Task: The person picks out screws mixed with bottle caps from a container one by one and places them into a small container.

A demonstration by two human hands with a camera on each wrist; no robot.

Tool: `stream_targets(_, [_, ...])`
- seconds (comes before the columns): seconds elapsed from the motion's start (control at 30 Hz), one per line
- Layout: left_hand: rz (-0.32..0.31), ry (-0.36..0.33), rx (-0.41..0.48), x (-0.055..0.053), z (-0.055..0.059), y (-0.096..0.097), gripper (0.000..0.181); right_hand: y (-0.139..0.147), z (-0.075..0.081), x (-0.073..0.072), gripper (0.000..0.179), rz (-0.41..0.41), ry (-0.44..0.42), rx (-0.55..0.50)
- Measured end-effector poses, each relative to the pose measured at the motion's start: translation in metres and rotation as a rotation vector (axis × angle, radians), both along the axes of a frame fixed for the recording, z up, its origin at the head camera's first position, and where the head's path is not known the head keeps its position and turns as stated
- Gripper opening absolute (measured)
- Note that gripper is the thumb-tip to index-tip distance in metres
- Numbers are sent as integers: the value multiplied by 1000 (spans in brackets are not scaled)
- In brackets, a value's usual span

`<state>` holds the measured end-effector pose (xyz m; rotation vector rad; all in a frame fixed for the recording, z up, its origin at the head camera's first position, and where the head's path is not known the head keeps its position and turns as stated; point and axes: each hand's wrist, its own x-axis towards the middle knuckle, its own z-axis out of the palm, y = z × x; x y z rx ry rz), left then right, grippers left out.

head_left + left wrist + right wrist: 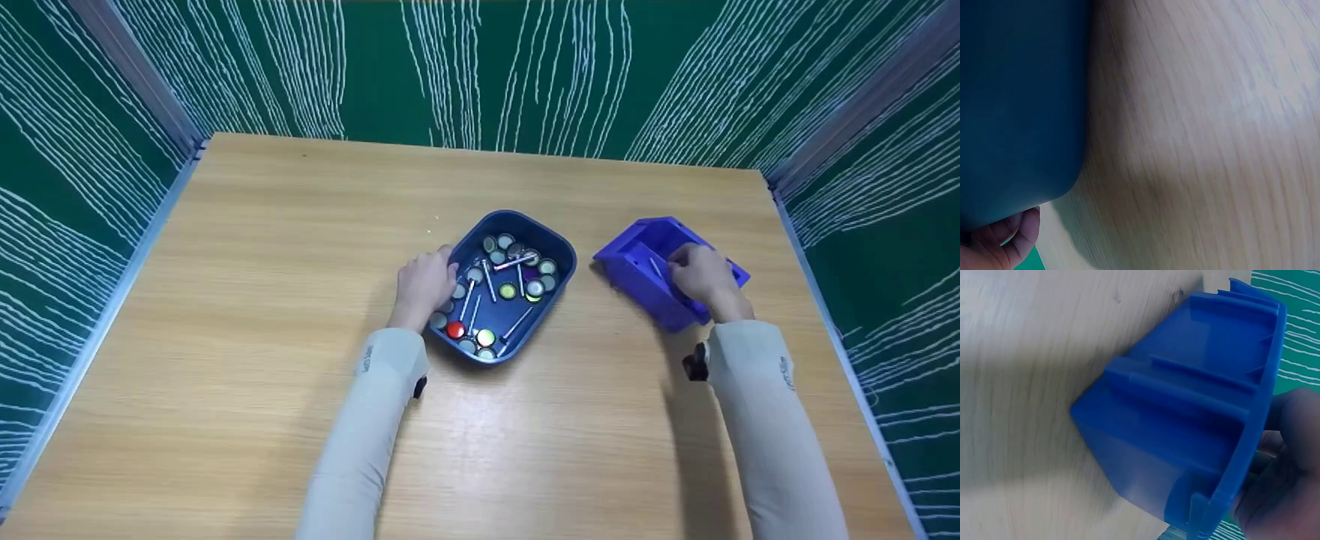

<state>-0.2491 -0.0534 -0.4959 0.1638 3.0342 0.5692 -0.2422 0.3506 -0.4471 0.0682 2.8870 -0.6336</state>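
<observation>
Dark blue and plastic-looking, the tray (555,244) sits near the middle of the worktop (225,337), rather closer to its far edge than its near one, with bottle caps (508,290) and metal screws (489,282) loose inside. To its right, towards the worktop's right edge and far right corner, stands a purple bin (646,298) with a thin metal piece (655,267) visible in it.

At the tray's left side, the left hand (424,285) curls its fingers onto the rim. The right hand (705,274) dips into the bin, knuckles up; its fingertips are hidden, so I cannot tell whether that grip is closed or has anything in it.

If the left hand pulled unevenly, the tray could tip and spill caps. A wrist catching the bin's edge might shove it askew, and a slim screw could slip from a loose pinch and roll away.

Both pale sleeves (352,420) carry dark lettering (367,358) near the cuff, too blurred to read. Neither container shows a legible label.
</observation>
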Motion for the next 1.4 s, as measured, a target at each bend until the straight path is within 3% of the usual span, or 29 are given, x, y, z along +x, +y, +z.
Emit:
stream_targets(0.27, [4, -7, 8, 0, 0, 0, 37, -13, 10, -2, 38, -25, 26, -39])
stream_targets(0.57, [4, -24, 28, 0, 0, 0, 40, -32, 31, -9, 39, 4, 80, -92])
stream_targets(0.8, [0, -17, 20, 0, 0, 0, 38, -57, 44, -12, 34, 117, 95, -98])
stream_targets(1.1, [-8, 2, 15, 1, 1, -1, 35, -108, 34, -6, 22, 353, 211, 2])
stream_targets(1.23, [-9, -2, 14, 0, 1, -2, 35, -128, 32, -2, 22, 430, 163, -12])
stream_targets(1.4, [-9, -7, 13, 0, 1, -2, 35, -146, 30, 1, 26, 446, 59, -24])
